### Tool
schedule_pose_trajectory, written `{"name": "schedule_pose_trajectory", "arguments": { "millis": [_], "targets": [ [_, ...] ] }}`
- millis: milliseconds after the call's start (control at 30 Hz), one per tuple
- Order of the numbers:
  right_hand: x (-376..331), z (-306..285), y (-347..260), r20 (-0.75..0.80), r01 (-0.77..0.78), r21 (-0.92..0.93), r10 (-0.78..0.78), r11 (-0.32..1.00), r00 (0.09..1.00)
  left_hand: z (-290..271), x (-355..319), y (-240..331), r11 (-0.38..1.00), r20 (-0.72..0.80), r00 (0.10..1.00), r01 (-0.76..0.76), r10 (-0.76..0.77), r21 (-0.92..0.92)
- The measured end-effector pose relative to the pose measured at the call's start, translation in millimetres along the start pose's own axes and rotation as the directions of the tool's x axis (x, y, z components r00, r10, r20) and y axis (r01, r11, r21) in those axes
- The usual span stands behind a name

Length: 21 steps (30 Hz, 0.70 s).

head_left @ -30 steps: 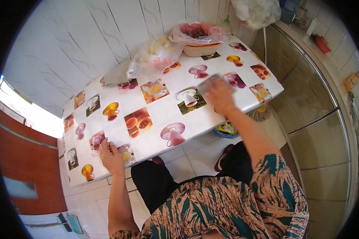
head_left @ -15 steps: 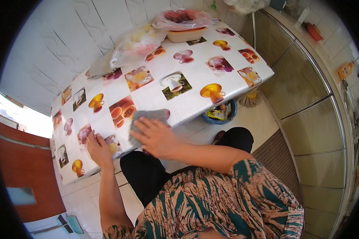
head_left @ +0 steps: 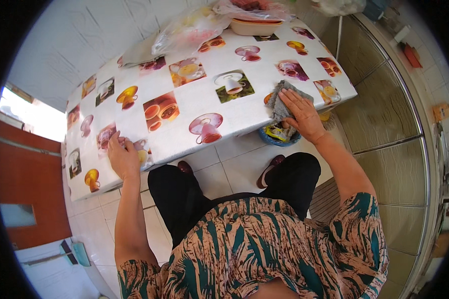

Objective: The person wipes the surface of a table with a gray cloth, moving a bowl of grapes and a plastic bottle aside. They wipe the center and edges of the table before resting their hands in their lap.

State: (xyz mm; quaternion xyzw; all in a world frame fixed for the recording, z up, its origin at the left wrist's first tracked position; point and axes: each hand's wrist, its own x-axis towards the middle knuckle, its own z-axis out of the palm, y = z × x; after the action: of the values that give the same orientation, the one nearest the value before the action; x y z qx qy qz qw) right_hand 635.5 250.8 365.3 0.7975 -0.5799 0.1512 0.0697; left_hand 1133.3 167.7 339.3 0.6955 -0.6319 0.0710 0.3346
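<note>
Gray cloth (head_left: 279,106) under our right hand (head_left: 304,113), at the table (head_left: 247,113)'s front edge.
We see those fingers extended flat, not gripping; cloth shows past their left side, long axis unclear. Our left hand (head_left: 123,155), well away, is half-curled, seemingly empty.

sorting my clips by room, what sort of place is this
Probably a home kitchen or dining corner: a table cover printed with cups and saucers, a beige tub and a bulging plastic bag on it, and what look like cabinet doors along the right.
</note>
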Motion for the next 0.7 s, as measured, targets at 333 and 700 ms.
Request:
{"name": "schedule_pose_trajectory", "arguments": {
  "millis": [333,700],
  "targets": [
    [73,31,-130,0.047,0.485,0.141,-0.495,0.863,0.868,-4,1,6,0.998,0.013,0.999,0.045,-0.045,-0.043],
    [133,80,-283,-0.105,0.595,0.265,-0.591,0.759,0.8,-5,-3,-1,0.914,0.029,0.977,0.206,-0.209,-0.349]
  ]
}}
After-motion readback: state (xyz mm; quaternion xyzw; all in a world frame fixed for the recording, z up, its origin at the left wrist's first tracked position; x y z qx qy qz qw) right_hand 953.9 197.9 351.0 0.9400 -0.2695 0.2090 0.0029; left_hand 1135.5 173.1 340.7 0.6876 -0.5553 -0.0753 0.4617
